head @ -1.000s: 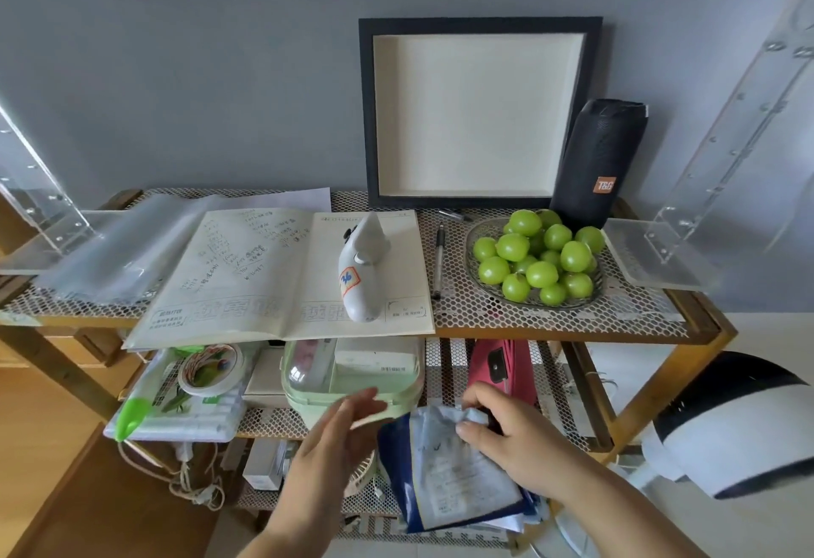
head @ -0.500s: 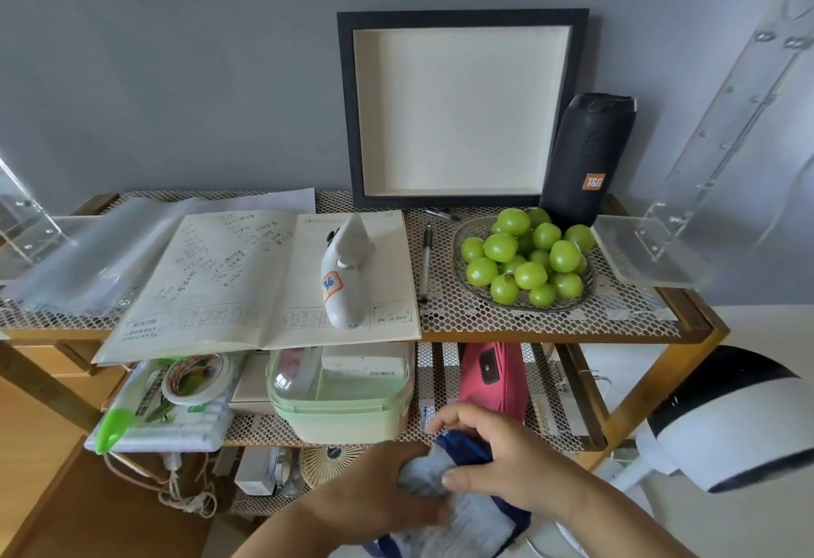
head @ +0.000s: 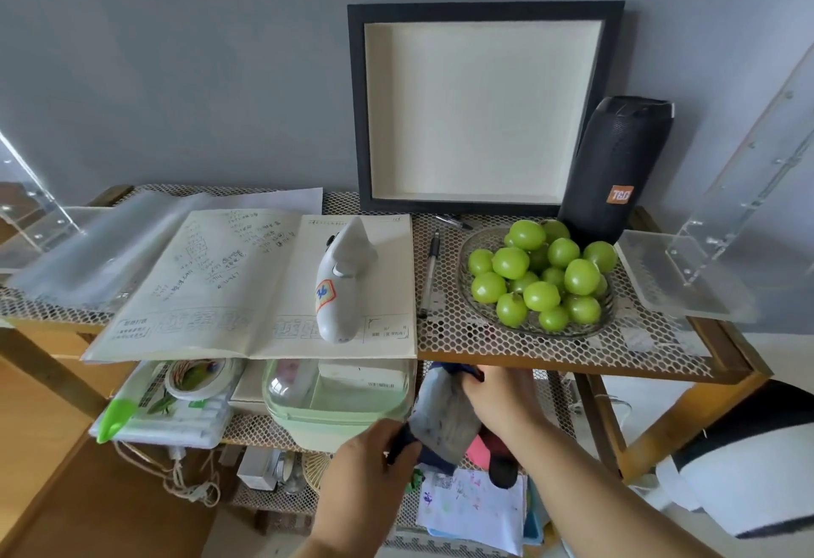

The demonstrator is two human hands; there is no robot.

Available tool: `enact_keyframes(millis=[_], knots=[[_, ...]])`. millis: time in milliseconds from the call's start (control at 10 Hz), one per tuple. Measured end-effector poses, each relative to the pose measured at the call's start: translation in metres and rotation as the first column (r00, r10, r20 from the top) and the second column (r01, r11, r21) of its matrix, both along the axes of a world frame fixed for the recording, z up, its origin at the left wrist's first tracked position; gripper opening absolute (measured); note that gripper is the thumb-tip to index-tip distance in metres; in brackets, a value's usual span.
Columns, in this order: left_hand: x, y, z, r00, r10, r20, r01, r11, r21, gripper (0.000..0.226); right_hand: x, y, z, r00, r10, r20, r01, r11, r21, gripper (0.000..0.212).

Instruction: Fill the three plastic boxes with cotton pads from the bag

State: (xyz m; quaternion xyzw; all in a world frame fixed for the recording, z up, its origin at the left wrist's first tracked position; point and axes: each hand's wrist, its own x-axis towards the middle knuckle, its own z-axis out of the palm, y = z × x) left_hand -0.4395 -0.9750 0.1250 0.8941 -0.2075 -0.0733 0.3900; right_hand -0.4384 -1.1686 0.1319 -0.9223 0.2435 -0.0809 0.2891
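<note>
Bag held between both hands: left hand pinches its lower corner, right hand grips its top.

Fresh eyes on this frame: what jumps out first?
The glass dish of green fruit on the top mesh shelf, right of centre, with the empty black picture frame leaning on the wall behind it. In front of the lower shelf, the left hand and right hand both grip a crumpled blue-and-white bag.
</note>
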Motion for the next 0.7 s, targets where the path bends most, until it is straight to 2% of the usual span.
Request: enact_keyframes(millis=[100,200,300,400,500,600,700], knots=[[-0.006,-0.017,-0.012,0.975,0.121,-0.189,-0.161,0.963,-0.216,0.018,0.013,-0.001,-0.004,1.0,-0.023,0.002,0.023,0.997,-0.073,0.037],[-0.016,-0.037,-0.033,0.922,0.199,-0.331,-0.301,0.908,-0.293,0.013,0.023,-0.002,-0.003,0.996,-0.012,-0.093,0.005,0.997,-0.078,0.032],[-0.018,-0.053,-0.052,0.913,0.252,-0.322,-0.341,0.903,-0.26,0.017,0.025,-0.002,-0.008,0.963,0.102,-0.251,-0.097,0.995,0.031,0.017],[-0.01,-0.064,-0.061,0.898,0.229,-0.375,-0.352,0.885,-0.304,0.031,0.022,-0.003,-0.014,0.896,0.22,-0.386,-0.212,0.975,0.065,0.015],[-0.007,-0.072,-0.066,0.897,0.096,-0.432,-0.289,0.866,-0.408,0.049,0.014,-0.003,-0.016,0.905,0.246,-0.348,-0.271,0.962,-0.024,0.039],[-0.001,-0.077,-0.067,0.893,-0.038,-0.448,-0.176,0.887,-0.426,0.061,0.003,-0.004,-0.021,0.904,0.353,-0.24,-0.391,0.911,-0.13,0.05],[0.0,-0.065,-0.06,0.88,-0.124,-0.458,-0.134,0.861,-0.49,0.069,-0.018,-0.002,-0.024,0.943,0.318,-0.097,-0.331,0.924,-0.194,0.055]])
